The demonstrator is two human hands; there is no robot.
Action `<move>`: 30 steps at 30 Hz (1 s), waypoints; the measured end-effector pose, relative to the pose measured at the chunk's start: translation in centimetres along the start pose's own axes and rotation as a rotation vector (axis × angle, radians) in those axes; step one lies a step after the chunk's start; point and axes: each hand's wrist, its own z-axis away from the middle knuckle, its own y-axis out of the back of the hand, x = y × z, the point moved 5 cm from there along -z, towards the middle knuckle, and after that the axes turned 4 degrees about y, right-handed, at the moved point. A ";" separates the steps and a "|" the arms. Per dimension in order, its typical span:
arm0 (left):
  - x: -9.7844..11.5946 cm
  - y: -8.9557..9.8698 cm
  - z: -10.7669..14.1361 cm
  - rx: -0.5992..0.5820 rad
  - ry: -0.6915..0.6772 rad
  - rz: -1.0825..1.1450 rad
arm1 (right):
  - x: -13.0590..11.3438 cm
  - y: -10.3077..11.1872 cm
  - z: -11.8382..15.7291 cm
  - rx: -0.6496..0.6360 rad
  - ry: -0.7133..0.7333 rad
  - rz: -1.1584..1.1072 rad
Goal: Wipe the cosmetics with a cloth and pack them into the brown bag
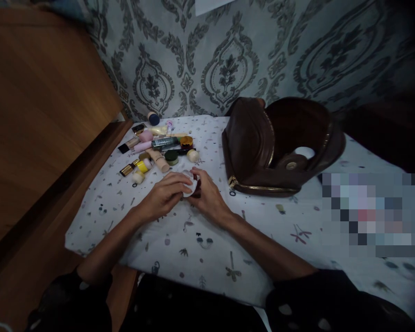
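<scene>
A small round container (pixel 189 188), pale on one side and dark brown on the other, is between the two hands, above the printed cloth (pixel 180 244), in front of the scattered cosmetics (pixel 164 143) and to the left of the brown handbag (pixel 249 143). The grip of both is closed on it: the left hand (pixel 164 196) has its fingers over the pale side, and the right hand (pixel 208 197) holds the dark side. The fingers cover much and the light is weak, so I cannot tell if the pale part is a lid. I judge that it is light and stiff, with a smooth wall which can slip; it is best taken around the rim, with even and not strong pressure.
</scene>
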 end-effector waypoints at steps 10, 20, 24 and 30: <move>1.0 -1.2 1.1 0.116 -0.099 -0.213 | 1.4 0.3 -0.6 0.147 -0.237 -0.418; 1.4 0.9 1.6 0.331 -0.065 -0.244 | 0.4 -0.1 -0.5 -0.005 -0.433 -1.101; 0.8 1.4 2.0 0.378 0.016 -0.161 | -0.1 0.1 -0.2 -0.131 -0.486 -1.188; 0.0 1.3 2.1 0.303 0.152 0.012 | -0.6 0.0 -0.2 -0.267 -0.492 -1.188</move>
